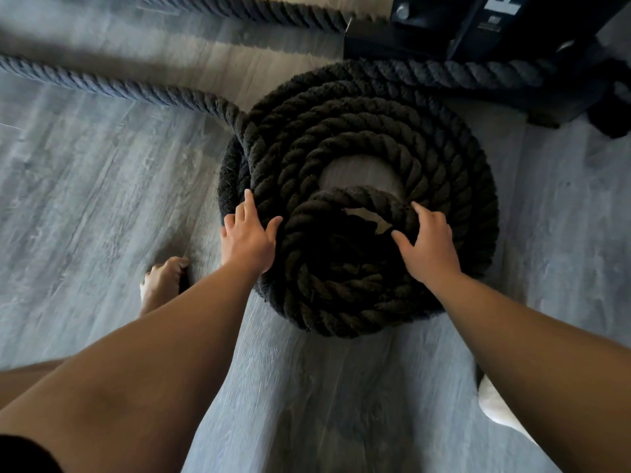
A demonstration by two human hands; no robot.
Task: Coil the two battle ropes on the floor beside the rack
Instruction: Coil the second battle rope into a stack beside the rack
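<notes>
A thick black battle rope lies in a round coil point(358, 138) on the grey floor, stacked in several turns, with bare floor showing in its middle. Its loose length point(102, 85) runs off to the left. A second rope stretch point(273, 10) lies across the top of the view toward the rack. My left hand point(247, 238) rests with spread fingers on the coil's left outer edge. My right hand point(428, 247) lies on the small inner loop, fingers spread over the rope.
The black rack base point(478, 32) stands at the top right, with rope passing in front of it. My bare left foot point(164, 281) is on the floor left of the coil. A white object point(495, 404) shows under my right forearm.
</notes>
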